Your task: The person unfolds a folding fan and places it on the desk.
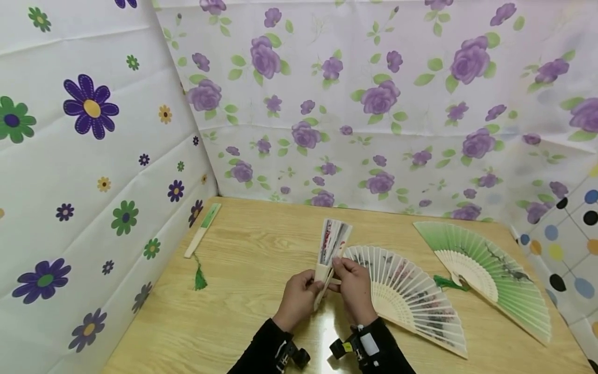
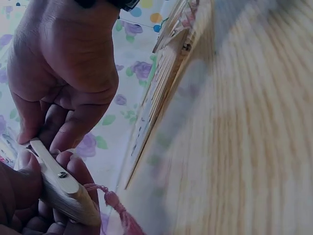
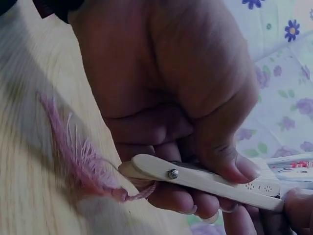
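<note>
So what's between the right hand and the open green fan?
In the head view, an open pale fan lies between the right hand and the green fan, along with a green tassel.

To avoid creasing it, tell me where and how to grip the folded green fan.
Likely best: pinch the folded green fan by its pale handle, across the narrow width, from the near side. It lies with that end toward the camera, the tassel trailing off beside it.

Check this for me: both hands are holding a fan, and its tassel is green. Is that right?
Not quite: the tassel is pink, not green, as the right wrist view shows. The left hand and right hand do hold the fan.
</note>
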### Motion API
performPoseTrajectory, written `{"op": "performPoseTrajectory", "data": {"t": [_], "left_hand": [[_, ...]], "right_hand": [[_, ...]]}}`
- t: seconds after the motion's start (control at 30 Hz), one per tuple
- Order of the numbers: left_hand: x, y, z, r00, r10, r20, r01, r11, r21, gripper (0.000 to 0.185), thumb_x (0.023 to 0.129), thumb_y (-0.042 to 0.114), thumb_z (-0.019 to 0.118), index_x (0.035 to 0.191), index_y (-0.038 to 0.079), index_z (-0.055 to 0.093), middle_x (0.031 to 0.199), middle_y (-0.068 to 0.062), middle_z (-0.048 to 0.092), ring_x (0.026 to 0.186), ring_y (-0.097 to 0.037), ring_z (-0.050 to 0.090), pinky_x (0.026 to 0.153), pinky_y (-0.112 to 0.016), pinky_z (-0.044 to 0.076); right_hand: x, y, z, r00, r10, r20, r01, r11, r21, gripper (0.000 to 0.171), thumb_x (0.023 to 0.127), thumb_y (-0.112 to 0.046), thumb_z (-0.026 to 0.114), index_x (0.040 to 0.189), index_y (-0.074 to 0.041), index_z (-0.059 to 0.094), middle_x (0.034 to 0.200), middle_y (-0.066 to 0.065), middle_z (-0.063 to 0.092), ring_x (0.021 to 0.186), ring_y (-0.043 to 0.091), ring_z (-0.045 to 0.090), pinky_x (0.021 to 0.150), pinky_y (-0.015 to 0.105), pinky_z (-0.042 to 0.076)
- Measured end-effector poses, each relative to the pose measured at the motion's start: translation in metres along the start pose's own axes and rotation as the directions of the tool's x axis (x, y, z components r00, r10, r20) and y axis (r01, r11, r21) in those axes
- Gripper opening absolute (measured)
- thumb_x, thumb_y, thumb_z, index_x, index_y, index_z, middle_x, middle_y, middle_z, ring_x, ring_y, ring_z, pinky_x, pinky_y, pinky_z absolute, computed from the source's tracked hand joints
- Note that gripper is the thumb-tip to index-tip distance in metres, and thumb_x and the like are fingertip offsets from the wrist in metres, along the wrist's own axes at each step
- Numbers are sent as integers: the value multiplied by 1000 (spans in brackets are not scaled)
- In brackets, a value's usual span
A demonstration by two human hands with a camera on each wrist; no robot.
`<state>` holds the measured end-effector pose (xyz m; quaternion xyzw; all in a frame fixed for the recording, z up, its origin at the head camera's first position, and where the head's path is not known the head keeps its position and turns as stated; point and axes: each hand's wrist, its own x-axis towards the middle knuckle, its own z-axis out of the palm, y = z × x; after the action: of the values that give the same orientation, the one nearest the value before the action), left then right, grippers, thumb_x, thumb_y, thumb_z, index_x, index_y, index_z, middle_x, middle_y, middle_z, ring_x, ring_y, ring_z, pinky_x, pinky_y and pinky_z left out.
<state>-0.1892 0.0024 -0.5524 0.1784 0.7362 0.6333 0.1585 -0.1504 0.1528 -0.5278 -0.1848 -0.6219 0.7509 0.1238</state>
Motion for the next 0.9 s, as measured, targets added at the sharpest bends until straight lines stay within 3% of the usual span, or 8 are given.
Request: {"op": "performPoseTrajectory", "data": {"t": [0.37,0.7,0.8,0.9], "left_hand": [[6,-4,5,1000,-20,-2,20,997,-69,18,109,1,68,119,-13,76,98,-29,81,78,-15,72,67,-23,58],[6,-9,8,998,-38,-46,29,984,-176,17,111,1,67,112,-14,73,96,-33,80,73,-15,72,60,-22,56],[6,-10,7,997,-57,-45,47,980,-193,18,112,2,65,116,-14,73,95,-31,80,74,-15,73,60,-22,57],[5,-10,5,997,-64,-32,56,976,-211,21,114,2,62,121,-15,72,95,-30,80,76,-14,74,61,-22,59]], "right_hand": [[6,2,-2,999,-6,-37,6,1000,3,34,118,-17,66,126,13,77,100,6,77,88,12,78,73,29,71],[3,5,2,986,-29,-163,25,999,-28,33,117,-22,69,118,9,81,104,8,75,90,12,73,70,26,67],[4,6,1,989,-45,-138,42,999,-23,32,116,-20,70,119,10,80,100,5,75,90,12,73,72,27,68],[7,7,-2,996,-60,-62,60,998,-2,31,115,-19,72,124,10,79,97,1,77,87,12,75,76,28,69]]}}
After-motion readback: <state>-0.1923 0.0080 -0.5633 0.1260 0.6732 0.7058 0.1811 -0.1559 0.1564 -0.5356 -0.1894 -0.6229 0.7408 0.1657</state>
